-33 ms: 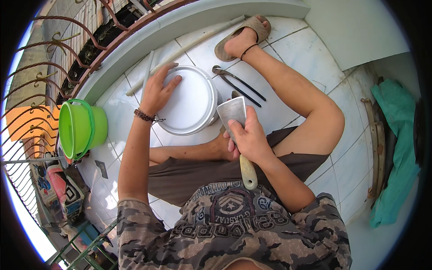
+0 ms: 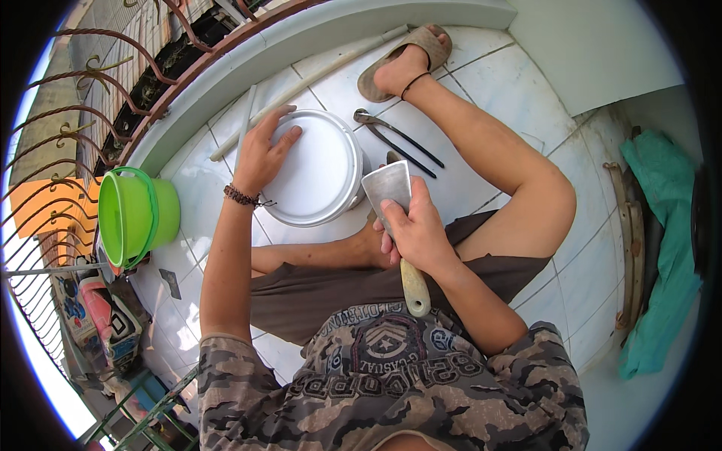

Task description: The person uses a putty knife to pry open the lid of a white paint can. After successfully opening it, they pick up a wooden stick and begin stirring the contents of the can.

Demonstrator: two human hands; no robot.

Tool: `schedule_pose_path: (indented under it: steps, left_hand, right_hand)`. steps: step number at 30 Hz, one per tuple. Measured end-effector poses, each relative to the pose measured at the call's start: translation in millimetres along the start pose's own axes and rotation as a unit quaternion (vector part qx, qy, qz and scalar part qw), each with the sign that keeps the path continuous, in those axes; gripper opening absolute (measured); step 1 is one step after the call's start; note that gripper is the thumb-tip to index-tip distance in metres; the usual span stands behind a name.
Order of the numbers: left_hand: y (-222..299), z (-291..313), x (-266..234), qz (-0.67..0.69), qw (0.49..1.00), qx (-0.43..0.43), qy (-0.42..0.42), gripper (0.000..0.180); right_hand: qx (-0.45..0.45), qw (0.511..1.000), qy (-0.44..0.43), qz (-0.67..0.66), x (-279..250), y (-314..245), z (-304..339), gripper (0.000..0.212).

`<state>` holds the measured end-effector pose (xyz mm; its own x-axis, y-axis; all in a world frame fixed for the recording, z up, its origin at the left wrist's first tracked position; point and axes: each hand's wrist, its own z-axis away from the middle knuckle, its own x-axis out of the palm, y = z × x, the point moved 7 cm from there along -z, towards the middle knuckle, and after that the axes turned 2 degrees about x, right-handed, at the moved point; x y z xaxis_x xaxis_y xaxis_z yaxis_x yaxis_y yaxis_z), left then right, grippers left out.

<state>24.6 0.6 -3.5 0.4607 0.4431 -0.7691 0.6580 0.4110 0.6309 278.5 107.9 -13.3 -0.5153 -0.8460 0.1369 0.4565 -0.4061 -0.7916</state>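
A white round bucket (image 2: 316, 169) with its lid on stands on the tiled floor between my legs. My left hand (image 2: 263, 146) rests against its left rim, fingers stretched out and thumb lying over the lid's edge. My right hand (image 2: 417, 233) is closed around a putty knife (image 2: 389, 188), with the thumb on the broad metal blade. The blade points up and away from me, beside the bucket's right side. Its pale handle (image 2: 414, 289) comes out below my palm towards my shirt. Beyond it lies a pair of pincers (image 2: 398, 143) with black handles.
A green pail (image 2: 139, 214) stands at the left by curved metal railings (image 2: 83, 113). Behind the bucket, a long pale pipe (image 2: 316, 86) lies along the low ledge. My slippered foot (image 2: 406, 64) is at the far right of the pincers. A green cloth (image 2: 662, 248) hangs at the right.
Almost nothing differs. My left hand and forearm have shifted very slightly; the putty knife stays in my right hand.
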Motion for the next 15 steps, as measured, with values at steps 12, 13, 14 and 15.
schedule_pose_path:
  steps: [12,13,14,15]
  left_hand:
    - [6,68,5,-0.07,0.988,-0.108,0.089,0.043]
    - [10,69,5,-0.074,0.988,-0.107,0.085,0.043]
    - [15,69,5,-0.077,0.988,-0.104,0.08,0.043]
    - [21,68,6,-0.08,0.989,-0.101,0.075,0.044]
  right_hand:
    - [-0.054,0.983,0.04,0.169,-9,-14,-10,0.031]
    - [-0.071,0.978,0.038,0.191,-9,-13,-12,0.031]
    - [-0.086,0.973,0.039,0.212,-11,-11,-14,0.031]
    - [-0.09,0.972,0.036,0.214,-13,-13,-14,0.031]
